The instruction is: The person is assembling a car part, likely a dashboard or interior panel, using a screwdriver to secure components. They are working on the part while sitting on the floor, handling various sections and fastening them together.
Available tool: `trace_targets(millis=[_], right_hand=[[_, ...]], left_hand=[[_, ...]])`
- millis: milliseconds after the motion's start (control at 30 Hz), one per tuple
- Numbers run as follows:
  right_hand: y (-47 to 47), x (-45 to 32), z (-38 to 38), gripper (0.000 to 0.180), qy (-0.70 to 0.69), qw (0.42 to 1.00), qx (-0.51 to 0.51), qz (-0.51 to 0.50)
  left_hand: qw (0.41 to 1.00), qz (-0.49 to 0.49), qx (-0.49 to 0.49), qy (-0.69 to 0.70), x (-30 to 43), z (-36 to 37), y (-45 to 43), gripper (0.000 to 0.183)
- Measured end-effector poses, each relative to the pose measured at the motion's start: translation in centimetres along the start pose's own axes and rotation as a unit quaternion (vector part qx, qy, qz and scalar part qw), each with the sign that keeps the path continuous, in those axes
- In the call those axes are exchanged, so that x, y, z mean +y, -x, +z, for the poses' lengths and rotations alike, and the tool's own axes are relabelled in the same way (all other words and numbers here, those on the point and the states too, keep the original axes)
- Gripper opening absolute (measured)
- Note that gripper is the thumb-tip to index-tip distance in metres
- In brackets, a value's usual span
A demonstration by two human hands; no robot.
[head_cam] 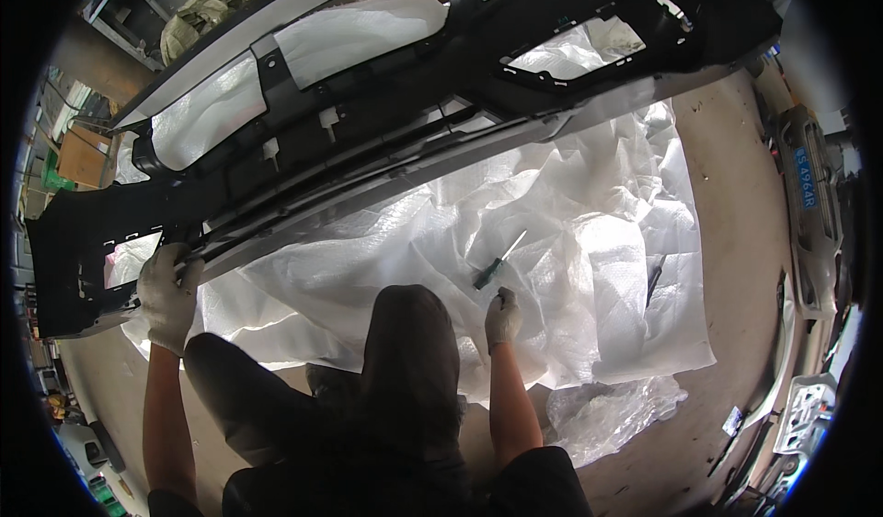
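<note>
A large black plastic car bumper cover (386, 110) spans the view, tilted, its cut-outs showing white sheeting behind. My left hand (167, 296), in a pale knit work glove, grips its lower edge at the left end, beside a square opening. My right hand (503, 318), gloved alike, is over the white padded sheet (386, 241), fingers curled. Something dark shows at its fingertips; whether it is held cannot be made out. Just above that hand lies a screwdriver (490, 273) with a dark green handle, its shaft towards the upper right.
A dark slender tool (654, 280) lies on the sheet's right part. Crumpled clear plastic film (614, 420) is on the floor by my right arm. Along the right stands another bumper (810, 213) with a blue plate. A cardboard box (84, 155) is at the left.
</note>
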State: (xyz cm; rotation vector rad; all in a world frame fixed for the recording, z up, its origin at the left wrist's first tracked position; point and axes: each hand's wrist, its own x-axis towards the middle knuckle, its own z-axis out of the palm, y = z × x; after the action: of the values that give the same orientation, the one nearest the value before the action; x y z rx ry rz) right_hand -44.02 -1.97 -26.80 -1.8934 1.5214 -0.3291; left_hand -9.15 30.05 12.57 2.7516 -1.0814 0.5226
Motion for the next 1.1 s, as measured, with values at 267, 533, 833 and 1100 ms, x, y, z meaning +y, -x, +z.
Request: trace_targets(millis=[267, 533, 833, 1100], right_hand=[[11.7, 2.4, -1.3, 0.025, 0.129, 0.951, -0.203, -0.192], [13.3, 4.1, 0.1, 0.022, 0.054, 0.889, -0.430, -0.150], [13.3, 12.0, 0.3, 0.038, -0.033, 0.925, -0.374, -0.062], [5.5, -8.5, -8.7, 0.032, -0.274, 0.909, -0.314, -0.026]], left_hand=[[0.998, -0.056, -0.028, 0.002, 0.7, -0.3, 0.4, 0.020], [0.990, -0.125, -0.052, -0.026, 0.7, 0.6, 1.0, 0.025], [0.996, -0.061, -0.037, -0.045, -3.7, 1.9, 1.4, 0.029], [0.996, -0.072, -0.051, -0.014, -5.7, 3.5, 2.0, 0.034]])
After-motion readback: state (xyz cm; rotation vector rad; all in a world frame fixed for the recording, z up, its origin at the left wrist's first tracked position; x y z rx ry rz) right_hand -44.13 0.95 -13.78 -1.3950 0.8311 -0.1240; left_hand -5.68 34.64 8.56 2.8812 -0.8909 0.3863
